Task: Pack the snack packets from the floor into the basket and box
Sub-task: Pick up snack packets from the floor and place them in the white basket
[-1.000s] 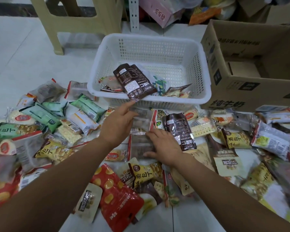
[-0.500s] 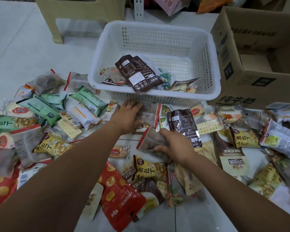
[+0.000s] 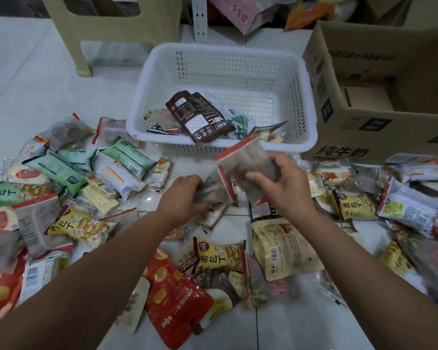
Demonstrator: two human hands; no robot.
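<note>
My right hand (image 3: 286, 186) grips a clear red-edged snack packet (image 3: 248, 157), lifted just in front of the white plastic basket (image 3: 299, 102). My left hand (image 3: 185, 197) holds another clear red-edged packet (image 3: 219, 186) low over the floor, touching the first one. The basket holds a dark brown pouch (image 3: 200, 117) and a few other packets. To its right stands an open cardboard box (image 3: 364, 127). Many snack packets lie scattered on the white tiled floor (image 3: 23, 97), among them a green packet (image 3: 128, 154), a yellow packet (image 3: 219, 256) and a red packet (image 3: 177, 301).
A beige plastic stool (image 3: 106, 29) stands behind the basket on the left. More bags and boxes crowd the back wall, including a pink box (image 3: 240, 11). Packets cover the floor on both sides of my arms; bare tiles show at far left.
My right hand has raised its clear packet from the floor up toward the basket's front rim. My left hand has pulled back from under the basket and taken hold of a second clear packet.
</note>
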